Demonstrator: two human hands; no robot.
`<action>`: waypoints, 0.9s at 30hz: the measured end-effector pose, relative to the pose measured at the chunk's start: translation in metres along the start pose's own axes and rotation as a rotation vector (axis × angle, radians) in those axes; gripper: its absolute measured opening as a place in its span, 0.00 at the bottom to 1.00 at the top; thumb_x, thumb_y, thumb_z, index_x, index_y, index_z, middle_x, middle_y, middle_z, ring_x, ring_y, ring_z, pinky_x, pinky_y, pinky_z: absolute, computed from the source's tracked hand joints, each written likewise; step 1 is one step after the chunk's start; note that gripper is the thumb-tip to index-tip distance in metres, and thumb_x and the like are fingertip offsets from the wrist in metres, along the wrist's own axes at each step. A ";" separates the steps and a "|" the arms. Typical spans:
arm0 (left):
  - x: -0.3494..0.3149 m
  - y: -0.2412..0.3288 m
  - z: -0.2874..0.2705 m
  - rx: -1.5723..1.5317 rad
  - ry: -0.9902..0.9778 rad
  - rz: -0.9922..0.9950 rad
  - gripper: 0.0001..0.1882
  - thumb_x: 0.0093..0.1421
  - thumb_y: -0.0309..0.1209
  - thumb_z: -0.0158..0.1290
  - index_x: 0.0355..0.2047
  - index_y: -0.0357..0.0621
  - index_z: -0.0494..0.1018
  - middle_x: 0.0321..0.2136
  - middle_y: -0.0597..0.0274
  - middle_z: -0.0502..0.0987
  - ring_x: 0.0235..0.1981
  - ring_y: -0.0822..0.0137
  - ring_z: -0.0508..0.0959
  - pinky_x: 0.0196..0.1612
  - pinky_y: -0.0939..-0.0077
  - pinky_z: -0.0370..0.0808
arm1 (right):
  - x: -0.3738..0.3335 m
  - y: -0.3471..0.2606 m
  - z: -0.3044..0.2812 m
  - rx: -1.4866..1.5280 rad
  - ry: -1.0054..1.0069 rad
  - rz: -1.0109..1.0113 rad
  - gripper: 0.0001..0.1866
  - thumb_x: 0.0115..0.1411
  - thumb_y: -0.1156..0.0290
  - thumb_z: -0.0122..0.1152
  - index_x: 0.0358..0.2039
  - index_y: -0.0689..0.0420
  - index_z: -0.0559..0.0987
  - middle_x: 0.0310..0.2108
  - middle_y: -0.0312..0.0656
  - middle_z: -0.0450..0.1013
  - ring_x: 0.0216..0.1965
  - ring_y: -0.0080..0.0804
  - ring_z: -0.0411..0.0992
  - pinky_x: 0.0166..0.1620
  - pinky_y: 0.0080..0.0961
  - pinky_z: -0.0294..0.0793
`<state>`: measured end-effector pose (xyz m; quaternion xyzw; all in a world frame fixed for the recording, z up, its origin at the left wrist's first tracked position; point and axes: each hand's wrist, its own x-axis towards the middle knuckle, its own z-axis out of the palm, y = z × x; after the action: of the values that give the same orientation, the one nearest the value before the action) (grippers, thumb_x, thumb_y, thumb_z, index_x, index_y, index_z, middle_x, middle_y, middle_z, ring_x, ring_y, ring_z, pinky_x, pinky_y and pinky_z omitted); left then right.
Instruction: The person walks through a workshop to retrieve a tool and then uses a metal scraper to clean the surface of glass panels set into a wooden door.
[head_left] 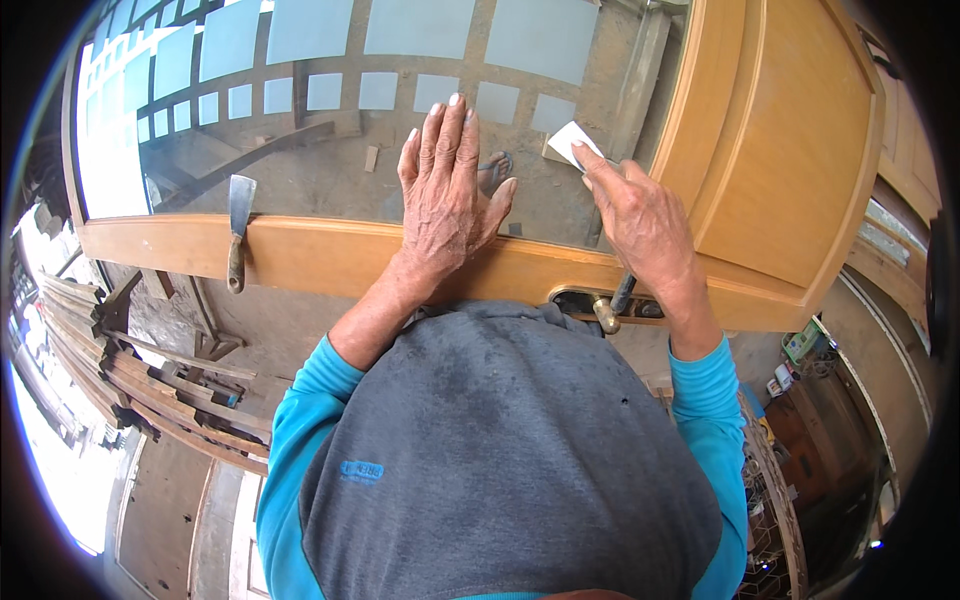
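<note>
A wooden door (330, 255) with a large glass pane (290, 190) lies flat in front of me. My left hand (445, 185) rests palm down on the pane and its near rail, fingers stretched out and holding nothing. My right hand (645, 220) grips a putty knife, its index finger pressed on the bright, white-looking blade (572, 143) over the glass near the right stile. A dark handle end shows below that palm; the rest is covered. Another putty knife (240, 230) lies across the near rail at left, its worn handle overhanging the edge.
A brass knob (606, 315) projects from the door's near edge, in front of my body. Stacked wooden strips (165, 385) stand at lower left. A raised wooden panel (790, 150) forms the door's right part. Cluttered items (800, 360) sit at lower right.
</note>
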<state>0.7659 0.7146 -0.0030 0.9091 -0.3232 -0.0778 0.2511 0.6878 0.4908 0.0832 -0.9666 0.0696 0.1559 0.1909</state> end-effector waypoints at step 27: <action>0.019 -0.063 -0.029 -0.327 0.151 0.253 0.20 0.57 0.24 0.66 0.51 0.43 0.79 0.57 0.58 0.78 0.56 0.51 0.76 0.57 0.59 0.76 | 0.025 -0.087 0.061 0.204 0.154 0.070 0.23 0.71 0.65 0.58 0.65 0.50 0.75 0.27 0.50 0.75 0.26 0.51 0.79 0.31 0.46 0.80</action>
<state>0.8238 0.7563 -0.0097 0.8117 -0.3982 -0.0288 0.4264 0.7114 0.5926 0.0520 -0.9484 0.1334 0.0798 0.2765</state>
